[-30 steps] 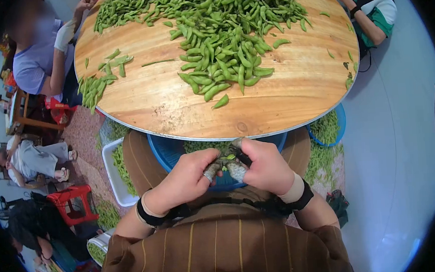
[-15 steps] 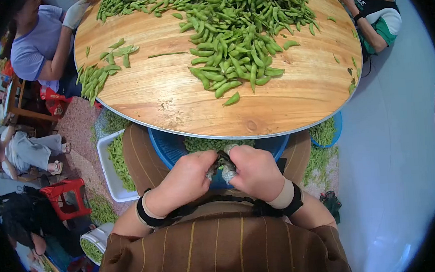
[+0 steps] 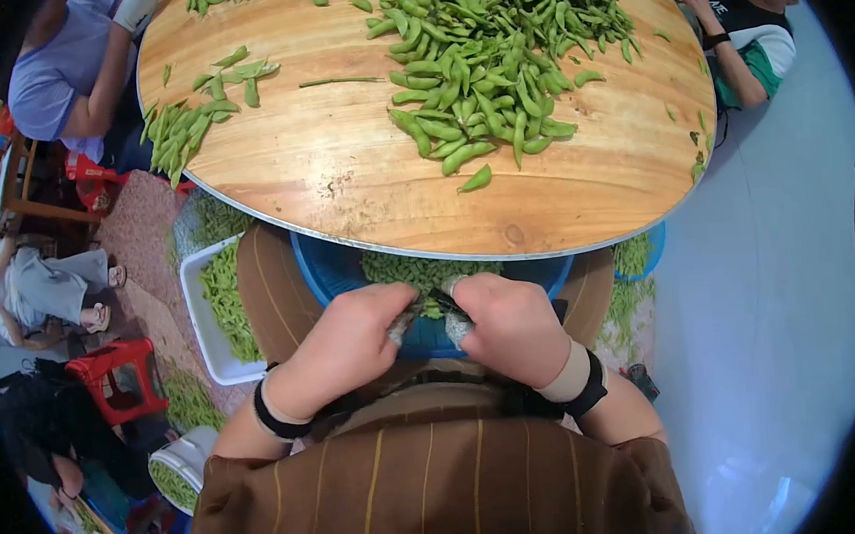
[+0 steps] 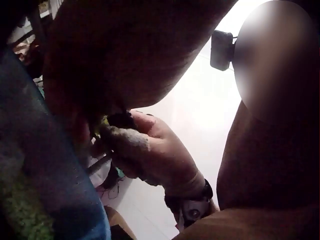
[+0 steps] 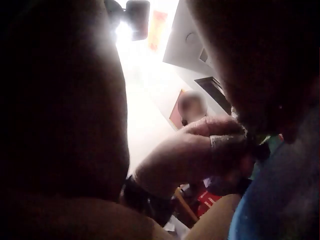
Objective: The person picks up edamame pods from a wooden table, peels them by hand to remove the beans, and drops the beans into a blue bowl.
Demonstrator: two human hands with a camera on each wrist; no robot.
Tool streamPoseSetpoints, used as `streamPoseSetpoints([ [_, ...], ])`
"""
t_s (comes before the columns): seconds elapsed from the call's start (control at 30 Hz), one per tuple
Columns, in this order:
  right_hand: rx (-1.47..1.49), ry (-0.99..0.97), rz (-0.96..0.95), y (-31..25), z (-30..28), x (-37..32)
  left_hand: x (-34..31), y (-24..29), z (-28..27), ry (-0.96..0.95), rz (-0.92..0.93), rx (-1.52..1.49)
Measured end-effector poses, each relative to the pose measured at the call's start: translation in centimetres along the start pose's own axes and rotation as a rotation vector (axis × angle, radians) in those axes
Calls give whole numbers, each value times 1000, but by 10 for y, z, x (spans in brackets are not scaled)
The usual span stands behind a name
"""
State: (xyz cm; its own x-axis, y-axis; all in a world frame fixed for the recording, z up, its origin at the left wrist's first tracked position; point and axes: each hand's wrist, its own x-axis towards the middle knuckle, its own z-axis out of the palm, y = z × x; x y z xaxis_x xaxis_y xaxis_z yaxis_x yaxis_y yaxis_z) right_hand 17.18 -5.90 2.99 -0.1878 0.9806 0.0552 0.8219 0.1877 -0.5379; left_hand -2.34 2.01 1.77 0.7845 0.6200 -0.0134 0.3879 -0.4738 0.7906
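Both hands meet over a blue basin (image 3: 315, 264) of small green beans (image 3: 427, 265). Curled fingers of the left hand (image 3: 352, 338) and right hand (image 3: 517, 328) face each other with a narrow gap. Grey wrapping covers some fingertips, and something dark shows at the right thumb. In the left wrist view, a small yellow-green piece, seemingly a pod (image 4: 104, 120), lies at the fingertips of the right hand (image 4: 155, 150), between the hands. The right wrist view shows the left hand (image 5: 192, 155) curled, with green beside its fingertips. Exact finger contact is dark and partly hidden.
A round wooden table (image 3: 345, 194) stands in front, bearing a large heap of green pods (image 3: 484, 77) and a smaller pile (image 3: 185, 140) at left. A white tub (image 3: 199, 325) and red stool (image 3: 121, 379) are at left. People sit on both sides.
The head view has shifted, so the heap appears farther right and higher. The hands' fingertips stand slightly farther apart, and the green between them is less visible.
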Motion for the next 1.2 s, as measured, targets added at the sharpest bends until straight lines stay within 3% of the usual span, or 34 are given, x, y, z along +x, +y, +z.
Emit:
streamPoseSetpoints([
  [0.13,-36,17,16,7,-6,4,-16,-7,-19,18,-46,7],
  [0.2,30,7,0,8,-7,8,-20,-6,-22,128,-127,-28],
  [0.23,36,1,-5,6,-5,10,-15,2,-13,244,-104,-148],
  [0.33,177,54,-75,-3,-1,16,-4,10,-7,115,-47,-104],
  [0.47,115,95,32,-5,-9,10,2,9,-3,235,-1,-131],
  [0.57,112,71,8,2,-18,3,-12,-6,-12,287,-133,-232],
  [0.63,273,112,-150,10,-24,7,-34,-28,-24,377,-249,-253],
  [0.67,277,113,-148,10,-32,10,-45,-28,-37,404,-318,-149],
  [0.73,257,125,200,9,-49,20,-71,-59,-45,627,-339,19],
  [0.77,263,126,198,15,-48,28,-81,-61,-57,565,-412,320],
  [0.8,115,278,145,21,-46,38,-87,-59,-66,495,-478,621],
  [0.83,-34,429,90,26,-43,45,-88,-55,-65,497,-477,629],
  [0.9,-50,399,81,32,-36,53,-87,-47,-62,616,-569,665],
  [0.93,-72,366,77,34,-34,55,-82,-42,-61,616,-566,669],
  [1.07,-84,314,107,39,-36,50,-48,-25,-39,606,-184,220],
  [1.13,212,242,126,31,-46,40,-13,10,-30,408,-142,-89],
  [1.2,290,123,42,21,-56,27,14,41,-22,329,-56,17],
])
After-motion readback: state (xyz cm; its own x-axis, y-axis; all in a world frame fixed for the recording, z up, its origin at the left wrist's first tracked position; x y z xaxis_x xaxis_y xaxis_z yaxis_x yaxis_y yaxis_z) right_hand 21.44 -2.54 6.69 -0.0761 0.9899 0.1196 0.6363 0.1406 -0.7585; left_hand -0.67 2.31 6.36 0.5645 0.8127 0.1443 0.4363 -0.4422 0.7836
